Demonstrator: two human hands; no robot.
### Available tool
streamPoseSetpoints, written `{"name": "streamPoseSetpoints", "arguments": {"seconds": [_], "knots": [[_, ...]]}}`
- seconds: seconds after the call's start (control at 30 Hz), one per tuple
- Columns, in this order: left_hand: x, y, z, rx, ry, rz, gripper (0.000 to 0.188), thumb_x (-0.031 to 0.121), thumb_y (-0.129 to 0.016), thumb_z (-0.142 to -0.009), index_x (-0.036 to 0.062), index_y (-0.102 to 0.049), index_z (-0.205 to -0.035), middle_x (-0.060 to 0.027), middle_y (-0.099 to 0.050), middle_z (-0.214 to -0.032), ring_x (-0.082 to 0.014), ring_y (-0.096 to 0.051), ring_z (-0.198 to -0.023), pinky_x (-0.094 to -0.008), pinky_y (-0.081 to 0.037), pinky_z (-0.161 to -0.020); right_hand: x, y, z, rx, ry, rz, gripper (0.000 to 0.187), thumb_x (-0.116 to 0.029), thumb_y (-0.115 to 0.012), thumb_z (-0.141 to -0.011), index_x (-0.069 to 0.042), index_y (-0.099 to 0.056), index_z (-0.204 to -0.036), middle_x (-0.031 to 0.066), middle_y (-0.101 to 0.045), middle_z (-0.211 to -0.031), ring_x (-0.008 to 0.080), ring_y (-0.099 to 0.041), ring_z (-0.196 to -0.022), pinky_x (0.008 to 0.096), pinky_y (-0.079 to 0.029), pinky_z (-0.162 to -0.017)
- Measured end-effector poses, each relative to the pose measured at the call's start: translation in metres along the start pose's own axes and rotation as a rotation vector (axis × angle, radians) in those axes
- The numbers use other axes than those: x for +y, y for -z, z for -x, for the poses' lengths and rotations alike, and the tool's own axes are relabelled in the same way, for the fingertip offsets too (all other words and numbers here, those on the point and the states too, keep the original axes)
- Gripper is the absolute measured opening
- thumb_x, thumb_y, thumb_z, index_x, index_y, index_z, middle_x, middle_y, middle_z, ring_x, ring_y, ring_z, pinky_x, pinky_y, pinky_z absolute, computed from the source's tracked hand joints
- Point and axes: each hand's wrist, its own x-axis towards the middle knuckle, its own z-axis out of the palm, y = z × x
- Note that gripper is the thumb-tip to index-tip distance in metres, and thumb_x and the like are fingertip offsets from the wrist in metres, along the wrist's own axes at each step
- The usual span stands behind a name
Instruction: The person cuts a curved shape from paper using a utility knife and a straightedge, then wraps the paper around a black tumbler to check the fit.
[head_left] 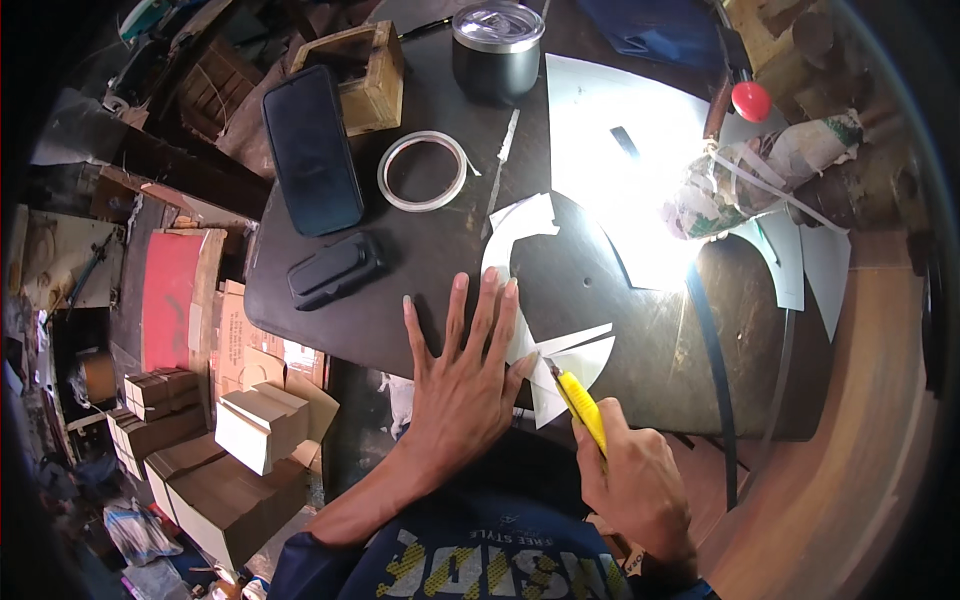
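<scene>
Right hand (638,476) around slim yellow cutter (584,407), curved paper (499,253)

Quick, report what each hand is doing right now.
Left hand: open, fingers spread, some resting on the curved white strip.
Right hand: closed, holding the yellow cutter, its blade end at the white pieces.

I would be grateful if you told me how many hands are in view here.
2: the left hand rests spread, partly over the curved white piece, and the right hand holds the yellow cutter at that piece's lower part. No other hand shows.
</scene>
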Motion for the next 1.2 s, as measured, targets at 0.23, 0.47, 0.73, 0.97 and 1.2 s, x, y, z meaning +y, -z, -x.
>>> {"name": "streamPoseSetpoints", "arguments": {"seconds": [0.23,0.47,0.73,0.97,1.2], "knots": [[-0.001,-0.001,0.001,-0.012,-0.034,0.014,0.072,0.036,-0.047,-0.111,0.0,-0.021,-0.167,-0.0176,-0.02,-0.175,-0.0361,-0.01,-0.164,-0.0694,0.002,-0.126,-0.009,-0.018,-0.032,0.168,0.038,-0.079,0.026,-0.021,-0.056,-0.108,0.004,-0.052,-0.107,0.0276,-0.068,-0.067,0.0478,-0.071,-0.064,0.0555,-0.057,-0.059],[0.003,0.003,0.0,-0.009,-0.035,0.005,0.071,0.034,-0.047,-0.11,-0.0002,-0.021,-0.167,-0.0183,-0.021,-0.175,-0.0357,-0.012,-0.164,-0.0692,0.003,-0.126,-0.026,-0.015,-0.023,0.07,-0.063,0.088,0.025,-0.021,-0.061,-0.104,0.003,-0.054,-0.111,0.0269,-0.071,-0.072,0.0449,-0.074,-0.068,0.0542,-0.061,-0.065],[-0.012,0.013,0.009,-0.099,-0.083,0.061,0.07,0.029,-0.05,-0.11,0.0036,-0.02,-0.168,-0.0144,-0.016,-0.177,-0.0342,-0.008,-0.165,-0.0637,0.002,-0.129,0.026,-0.009,-0.012,0.252,-0.113,0.13,0.036,-0.03,-0.057,-0.108,0.001,-0.056,-0.126,0.0269,-0.072,-0.084,0.0473,-0.075,-0.079,0.0532,-0.061,-0.07],[-0.034,0.007,0.073,0.351,0.104,0.536,0.027,0.01,-0.073,-0.094,-0.0042,-0.074,-0.117,-0.0157,-0.079,-0.105,-0.029,-0.076,-0.095,-0.0363,-0.056,-0.089,0.092,0.013,-0.037,0.609,-0.318,0.143,0.044,-0.034,-0.056,-0.109,0.0,-0.054,-0.137,0.0264,-0.066,-0.12,0.0463,-0.066,-0.11,0.0554,-0.052,-0.091],[-0.015,-0.023,0.074,-0.197,0.706,1.489,0.025,0.023,-0.077,-0.101,-0.0014,-0.074,-0.108,-0.0039,-0.077,-0.094,-0.0064,-0.065,-0.084,-0.0254,-0.051,-0.078,0.04,-0.001,-0.053,0.779,0.106,0.266,0.041,-0.018,-0.071,-0.098,-0.01,-0.062,-0.137,0.0177,-0.061,-0.133,0.0384,-0.056,-0.13,0.0519,-0.041,-0.112]]}}
